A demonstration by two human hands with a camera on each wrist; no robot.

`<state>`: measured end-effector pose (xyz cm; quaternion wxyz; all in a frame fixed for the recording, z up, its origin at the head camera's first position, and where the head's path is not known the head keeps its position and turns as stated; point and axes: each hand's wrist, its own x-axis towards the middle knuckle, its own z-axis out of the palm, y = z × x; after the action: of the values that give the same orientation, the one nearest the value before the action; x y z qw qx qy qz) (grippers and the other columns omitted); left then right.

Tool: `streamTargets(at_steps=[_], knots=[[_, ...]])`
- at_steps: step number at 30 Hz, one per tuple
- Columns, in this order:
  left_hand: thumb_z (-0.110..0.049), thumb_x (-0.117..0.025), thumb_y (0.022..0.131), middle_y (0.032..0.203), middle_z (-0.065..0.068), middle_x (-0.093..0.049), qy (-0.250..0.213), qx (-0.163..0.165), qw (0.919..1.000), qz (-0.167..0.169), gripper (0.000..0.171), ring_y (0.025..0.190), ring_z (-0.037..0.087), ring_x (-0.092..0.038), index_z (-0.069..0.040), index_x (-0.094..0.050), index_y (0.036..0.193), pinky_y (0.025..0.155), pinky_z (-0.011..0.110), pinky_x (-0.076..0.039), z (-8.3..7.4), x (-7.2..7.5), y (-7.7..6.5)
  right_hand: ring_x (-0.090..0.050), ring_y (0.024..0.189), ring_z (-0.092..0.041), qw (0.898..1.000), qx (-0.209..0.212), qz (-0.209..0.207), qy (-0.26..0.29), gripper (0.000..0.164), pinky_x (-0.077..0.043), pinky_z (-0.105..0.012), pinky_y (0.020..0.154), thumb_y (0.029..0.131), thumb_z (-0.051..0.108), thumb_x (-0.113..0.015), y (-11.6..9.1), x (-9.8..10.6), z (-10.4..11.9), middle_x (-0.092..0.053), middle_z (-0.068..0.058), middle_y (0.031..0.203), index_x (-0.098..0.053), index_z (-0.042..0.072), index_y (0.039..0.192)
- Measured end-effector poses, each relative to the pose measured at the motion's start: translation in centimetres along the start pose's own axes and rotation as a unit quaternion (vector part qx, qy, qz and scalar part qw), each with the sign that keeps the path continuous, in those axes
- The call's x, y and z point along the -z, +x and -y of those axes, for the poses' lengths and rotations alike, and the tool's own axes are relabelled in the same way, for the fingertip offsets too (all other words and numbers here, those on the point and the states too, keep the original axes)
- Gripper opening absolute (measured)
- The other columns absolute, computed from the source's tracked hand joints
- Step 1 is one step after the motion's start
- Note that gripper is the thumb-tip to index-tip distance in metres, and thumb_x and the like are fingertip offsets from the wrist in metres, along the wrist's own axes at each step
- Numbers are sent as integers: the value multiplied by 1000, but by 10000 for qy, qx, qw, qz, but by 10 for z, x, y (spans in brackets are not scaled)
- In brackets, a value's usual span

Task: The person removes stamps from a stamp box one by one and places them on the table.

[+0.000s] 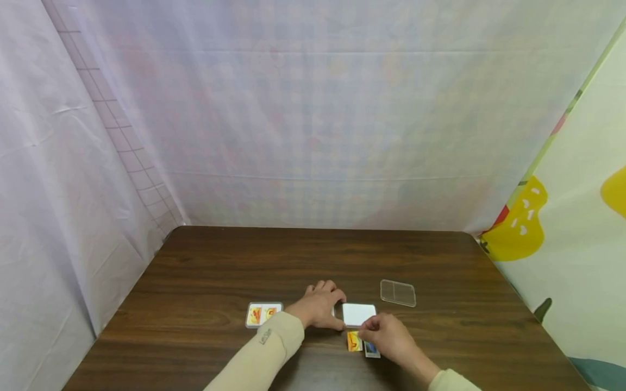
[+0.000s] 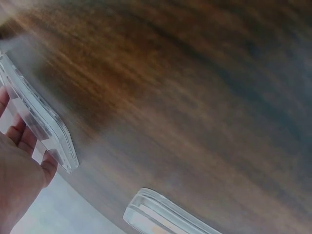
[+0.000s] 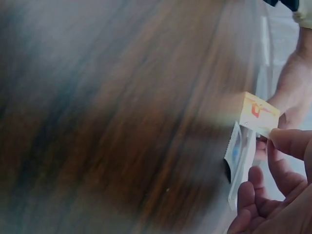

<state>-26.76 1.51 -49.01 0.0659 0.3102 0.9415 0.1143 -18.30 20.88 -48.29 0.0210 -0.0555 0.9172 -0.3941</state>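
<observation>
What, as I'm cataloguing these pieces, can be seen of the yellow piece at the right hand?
The yellow piece is small, flat and four-sided, looks like thin paper or card, and carries an orange-red mark, too blurred to read. One edge looks finely toothed. It appears tilted, a corner pinched by the right hand. In the head view it shows just nearer the person than the white case, left of a blue-pictured piece; whether it touches either is unclear.

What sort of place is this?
Perhaps a makeshift indoor booth: a pale curtain hangs behind a dark wood-look table, and a cloth with yellow shapes hangs at the right.
</observation>
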Motion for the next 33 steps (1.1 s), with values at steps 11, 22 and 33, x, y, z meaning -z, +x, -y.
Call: streamTargets(at_steps=[11, 22, 33], knots=[[-52, -79, 77, 123, -3, -49, -10, -55, 10000, -23, 54, 115, 16, -43, -26, -61, 121, 96, 38, -35, 0, 0, -1, -52, 62, -11, 9991, 52, -132, -389, 6, -43, -32, 58, 79, 16, -78, 1, -2, -2, -62, 7, 71, -72, 16, 78], [-54, -78, 78, 125, -4, -48, -23, -24, 10000, 27, 54, 116, 16, -43, -28, -61, 121, 96, 38, -35, 1, -1, 1, -54, 72, -12, 9980, -72, -433, -465, 12, -44, -34, 65, 77, 19, -80, 8, 5, -4, -62, 2, 83, -74, 15, 86], [-54, -77, 78, 126, -4, -48, -33, 32, 9999, 108, 54, 117, 16, -42, -28, -61, 122, 98, 39, -34, 0, -1, -1, -63, 93, -26, 9947, 223, -570, -826, 22, -49, -48, 80, 80, 22, -80, 18, 20, -15, -68, -7, 101, -75, 11, 99]])
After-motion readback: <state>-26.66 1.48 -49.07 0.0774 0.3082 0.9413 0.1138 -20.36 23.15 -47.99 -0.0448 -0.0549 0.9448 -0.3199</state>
